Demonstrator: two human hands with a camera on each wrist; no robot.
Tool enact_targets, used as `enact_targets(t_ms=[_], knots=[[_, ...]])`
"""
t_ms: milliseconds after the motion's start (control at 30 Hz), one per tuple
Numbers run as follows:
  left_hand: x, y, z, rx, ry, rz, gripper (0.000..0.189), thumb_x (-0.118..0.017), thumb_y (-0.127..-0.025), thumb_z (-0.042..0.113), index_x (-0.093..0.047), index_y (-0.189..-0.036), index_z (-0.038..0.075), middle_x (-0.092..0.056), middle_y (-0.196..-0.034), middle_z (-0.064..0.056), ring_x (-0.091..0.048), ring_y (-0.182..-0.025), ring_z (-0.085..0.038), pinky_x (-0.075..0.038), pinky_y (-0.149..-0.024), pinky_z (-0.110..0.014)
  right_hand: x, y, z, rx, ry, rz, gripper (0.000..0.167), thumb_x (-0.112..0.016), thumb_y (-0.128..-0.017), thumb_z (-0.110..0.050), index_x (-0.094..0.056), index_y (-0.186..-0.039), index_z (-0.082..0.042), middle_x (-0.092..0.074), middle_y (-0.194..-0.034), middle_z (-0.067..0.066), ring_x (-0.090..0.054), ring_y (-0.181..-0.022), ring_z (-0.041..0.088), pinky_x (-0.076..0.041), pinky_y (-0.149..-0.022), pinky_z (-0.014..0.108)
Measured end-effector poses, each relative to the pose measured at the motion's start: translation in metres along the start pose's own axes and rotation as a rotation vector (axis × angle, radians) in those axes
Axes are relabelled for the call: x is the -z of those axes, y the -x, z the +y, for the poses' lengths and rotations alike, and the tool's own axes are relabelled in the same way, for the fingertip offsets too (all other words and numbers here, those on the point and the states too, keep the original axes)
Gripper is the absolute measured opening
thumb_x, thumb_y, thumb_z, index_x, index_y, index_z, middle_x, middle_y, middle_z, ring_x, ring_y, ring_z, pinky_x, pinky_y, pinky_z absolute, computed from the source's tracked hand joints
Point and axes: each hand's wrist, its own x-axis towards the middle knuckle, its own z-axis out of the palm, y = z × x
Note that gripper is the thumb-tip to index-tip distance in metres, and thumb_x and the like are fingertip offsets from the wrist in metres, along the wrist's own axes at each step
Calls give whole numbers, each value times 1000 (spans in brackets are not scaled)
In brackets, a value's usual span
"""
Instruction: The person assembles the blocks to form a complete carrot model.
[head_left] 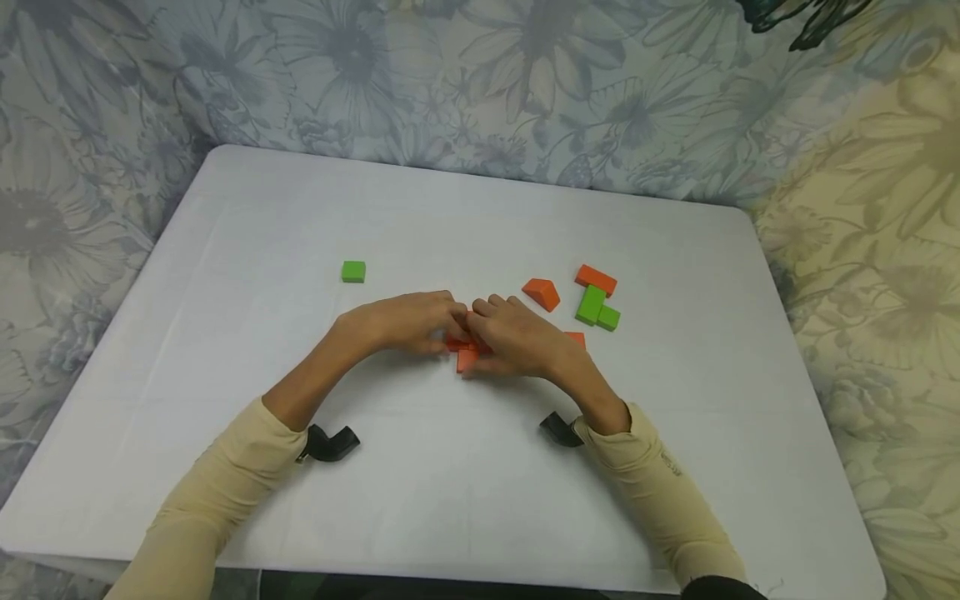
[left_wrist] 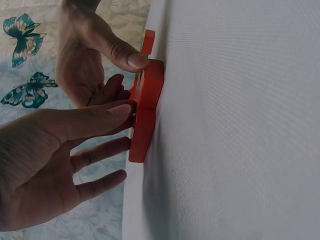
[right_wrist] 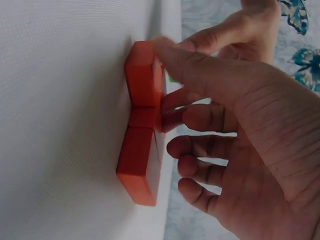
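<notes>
Left hand (head_left: 405,323): in it comes from 8 o'clock, your fingers long and apart, tips right up at the orange blocks (head_left: 466,361), touching rather than gripping.
Right hand (head_left: 525,337): yours from 4 o'clock, thumb tip on the near block, the other fingers loosely bent and apart from that thumb.
Orange blocks: mid-worktop, between and beneath your hands, half hidden from above; the right wrist view gives you at least three, packed together.
Wedge (head_left: 542,293): orange, lying at 2 o'clock from your hands, just beyond the right one.
Trio: farther out at 2 o'clock, an orange bar (head_left: 597,279), a green bar (head_left: 591,305) against its near side, and a small green block (head_left: 609,317) at the green bar's 4 o'clock.
Orange bit (head_left: 577,339): at 3 o'clock, peeking from behind your right wrist.
Green cube (head_left: 353,272): alone at 10 o'clock, well apart from the rest.
Worktop (head_left: 420,500): white-covered, floral wall (head_left: 352,75) at 12 o'clock.
</notes>
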Motion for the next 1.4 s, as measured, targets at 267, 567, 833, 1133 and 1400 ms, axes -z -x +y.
enact_targets(t_ms=[267,567,833,1133,1400], knots=[[0,-3,2,0,-10,-8,33,-75,-94,10,-77,-127,16,-68,-132,2,-57,-126,-21,-51,-110,-38,5,4,0,-34,-16,-17,46,-80,-89,-51,-66,-101,-9,-51,-86,1,-46,-83,18,-37,-74,30],[3,-2,6,33,-37,-31,34,-74,-96,11,-75,-130,12,-67,-138,-5,-57,-132,-25,-50,-115,-40,52,45,34,-240,-163,3,10,-59,-106,-13,-64,-109,-5,-66,-100,7,-57,-91,23,-49,-84,35],[1,1,4,37,-38,-13,36,-74,-96,12,-74,-132,11,-68,-136,-6,-58,-129,-25,-51,-114,-41,61,66,54,-462,-220,-362,33,-79,-92,-10,-65,-121,-4,-68,-109,9,-63,-100,21,-56,-86,37],[-1,1,5,31,-16,-6,37,-74,-96,11,-74,-133,11,-68,-136,-5,-58,-128,-25,-51,-113,-42,43,56,62,-551,-215,-478,30,-75,-97,-22,-57,-118,-12,-62,-102,4,-57,-94,18,-48,-78,31],[-1,0,5,30,-20,-7,37,-75,-96,12,-73,-133,12,-68,-136,-4,-57,-128,-24,-51,-113,-41,47,59,64,-554,-235,-447,45,-81,-91,-17,-56,-129,-12,-62,-100,8,-59,-96,21,-50,-80,35]])
